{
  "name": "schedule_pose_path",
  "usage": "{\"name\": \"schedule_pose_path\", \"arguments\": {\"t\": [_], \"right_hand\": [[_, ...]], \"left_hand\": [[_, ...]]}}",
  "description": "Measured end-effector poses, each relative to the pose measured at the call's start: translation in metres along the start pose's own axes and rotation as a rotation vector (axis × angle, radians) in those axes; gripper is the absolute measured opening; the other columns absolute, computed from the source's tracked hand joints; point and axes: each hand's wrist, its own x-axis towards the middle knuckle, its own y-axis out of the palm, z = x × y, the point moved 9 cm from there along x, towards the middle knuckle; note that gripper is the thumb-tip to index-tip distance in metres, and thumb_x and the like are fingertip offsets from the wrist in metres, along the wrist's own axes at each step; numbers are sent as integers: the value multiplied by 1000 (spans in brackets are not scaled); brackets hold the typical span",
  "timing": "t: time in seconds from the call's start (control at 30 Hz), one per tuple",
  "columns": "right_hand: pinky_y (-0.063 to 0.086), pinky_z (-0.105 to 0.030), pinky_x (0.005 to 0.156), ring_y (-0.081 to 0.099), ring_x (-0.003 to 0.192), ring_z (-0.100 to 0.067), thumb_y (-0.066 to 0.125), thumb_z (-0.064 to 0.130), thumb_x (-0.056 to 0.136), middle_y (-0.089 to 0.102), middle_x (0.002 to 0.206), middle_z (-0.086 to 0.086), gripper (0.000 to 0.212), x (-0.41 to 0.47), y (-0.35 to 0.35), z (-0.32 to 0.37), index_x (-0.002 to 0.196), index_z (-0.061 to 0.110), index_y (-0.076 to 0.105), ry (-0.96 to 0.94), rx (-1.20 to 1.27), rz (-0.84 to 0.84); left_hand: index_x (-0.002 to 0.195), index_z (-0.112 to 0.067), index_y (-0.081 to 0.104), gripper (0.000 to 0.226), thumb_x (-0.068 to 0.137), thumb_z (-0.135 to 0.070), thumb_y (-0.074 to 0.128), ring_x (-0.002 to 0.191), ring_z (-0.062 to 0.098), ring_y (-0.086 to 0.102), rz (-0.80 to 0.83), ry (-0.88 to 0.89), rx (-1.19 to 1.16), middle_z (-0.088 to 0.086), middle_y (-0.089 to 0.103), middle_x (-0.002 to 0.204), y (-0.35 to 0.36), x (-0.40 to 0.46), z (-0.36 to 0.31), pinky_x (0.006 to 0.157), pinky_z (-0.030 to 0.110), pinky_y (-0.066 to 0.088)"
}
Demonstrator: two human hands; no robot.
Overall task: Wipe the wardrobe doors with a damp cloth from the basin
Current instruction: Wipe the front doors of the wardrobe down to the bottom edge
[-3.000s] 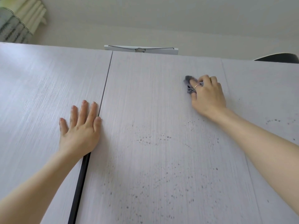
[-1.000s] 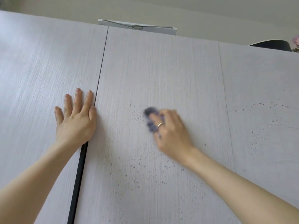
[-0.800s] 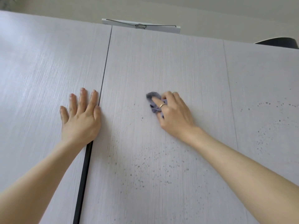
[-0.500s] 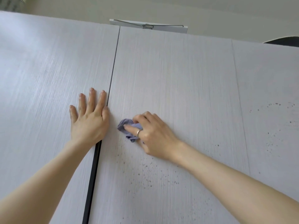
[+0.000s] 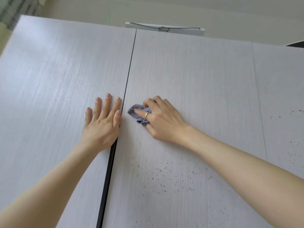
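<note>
— Left hand?
— Flat on the left wardrobe door, fingers straight and slightly spread, gripping nothing. Thumb right along the door's edge, just beside the dark gap between the doors.

— And the right hand?
— On the middle door, fingers curled round a bunched grey-blue cloth. Index finger laid across the top of it, a ring on that finger. Cloth pressed against the door near its left edge, just beside the gap and close to the left thumb, though not touching it.

— Damp?
— Hard to tell from this view; only a crumpled lump poking out past the fingertips, the rest hidden under the palm.

— State of the door itself?
— Pale wood grain, running vertically. Dark speckles scattered below the right hand and wrist, well apart from the cloth. Above and around the hand, plain grain.

— Further right?
— A third door, separated by a thin seam. More dark speckles there, in a loose arc near the frame's right edge.

— Anything on top of the wardrobe?
— A flat white board with a wire and a metal clip across it, standing behind the top edge above the middle door. A dark curved shape at the far right, mostly cut off. Striped fabric in the upper left corner, blurred.
</note>
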Motion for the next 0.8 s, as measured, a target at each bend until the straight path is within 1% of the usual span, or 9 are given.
{"name": "schedule_pose_path", "arguments": {"t": [0.1,0.17,0.2,0.27,0.37,0.5,0.6,0.67,0.8], "right_hand": [[31,-36,85,39,113,-29,49,26,90,45,127,-9,47,31,-2,-39,136,18,43,184,-50,-3],[29,-34,89,36,116,-27,48,23,91,43,130,-5,51,43,-6,-59,140,19,36,366,-46,-44],[29,-33,89,37,115,-27,49,21,90,44,130,-4,50,43,-6,-56,139,17,38,383,-30,-62],[32,-36,87,43,113,-29,54,17,86,51,125,-6,44,37,-2,-25,129,12,51,255,-5,-72],[45,-36,74,59,94,-33,70,8,67,64,103,-10,37,6,-4,29,104,8,69,36,85,-121],[44,-35,70,58,91,-31,65,6,70,62,102,-9,37,5,-3,35,106,11,68,-104,8,-27],[31,-33,81,44,108,-28,51,11,84,51,120,-7,41,24,1,11,125,16,56,67,-10,15],[28,-34,83,42,112,-29,50,10,86,51,121,-8,41,20,3,11,126,14,56,185,58,-13],[44,-37,75,58,96,-33,67,5,70,63,103,-12,37,-13,1,47,107,7,68,59,150,-105]], "left_hand": [[132,-40,-31,45,95,-43,-5,140,15,-26,61,33,27,-11,-28,153,3,-5,5,114,38,-14],[129,-41,-32,44,95,-44,-5,140,15,-27,79,42,16,-11,-28,153,3,-6,5,114,37,-15],[130,-40,-31,45,95,-44,-4,140,15,-27,83,45,13,-11,-28,153,3,-6,3,114,37,-15],[136,-40,-27,48,96,-44,-3,140,14,-27,81,40,16,-12,-28,153,1,-8,3,114,37,-15],[141,-40,-23,49,98,-41,1,141,15,-25,89,23,14,-12,-27,153,2,-16,7,114,39,-13],[144,-42,-18,50,100,-39,6,140,13,-27,169,3,6,-13,-28,152,7,-23,10,114,38,-15],[143,-42,-18,50,100,-40,7,140,12,-28,181,-14,-13,-15,-29,152,8,-27,12,113,38,-16],[141,-43,-21,50,100,-41,7,139,12,-28,177,-19,-20,-15,-30,151,10,-33,14,113,38,-16],[132,-43,-29,47,99,-41,4,140,13,-27,152,-10,-6,-14,-30,151,12,-40,17,113,38,-14]]}}
